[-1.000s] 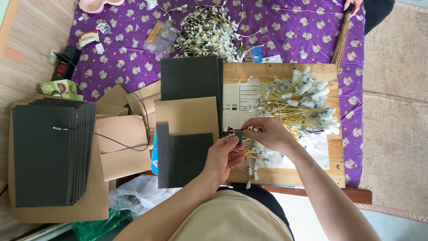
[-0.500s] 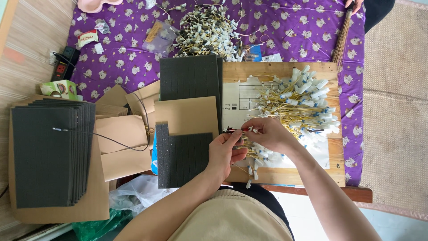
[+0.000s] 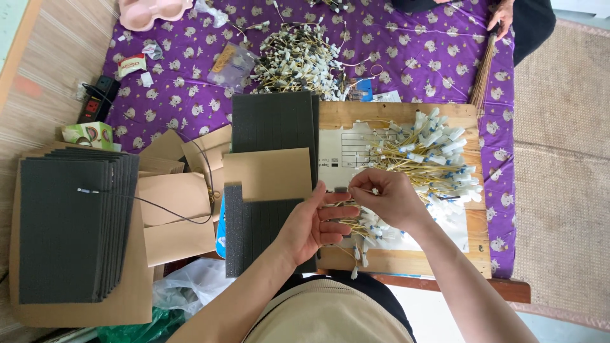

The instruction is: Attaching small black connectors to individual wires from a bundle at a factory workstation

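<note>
I'm pinching a small wire bundle [image 3: 346, 213] between both hands, just right of the foam sheet [image 3: 254, 232]: left hand [image 3: 311, 225] cupping it, right hand [image 3: 387, 197] gripping its top.

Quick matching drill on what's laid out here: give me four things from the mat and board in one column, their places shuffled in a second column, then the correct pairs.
Things:
1. stack of dark foam sheets
2. pink tray
3. straw broom
4. black power strip

Places:
A. far edge of the purple cloth, upper left
B. at the cloth's left edge, on the woven mat
C. on brown cardboard, far left
D. right side of the purple cloth, past the wooden board

Pairs: 1-C, 2-A, 3-D, 4-B
</note>
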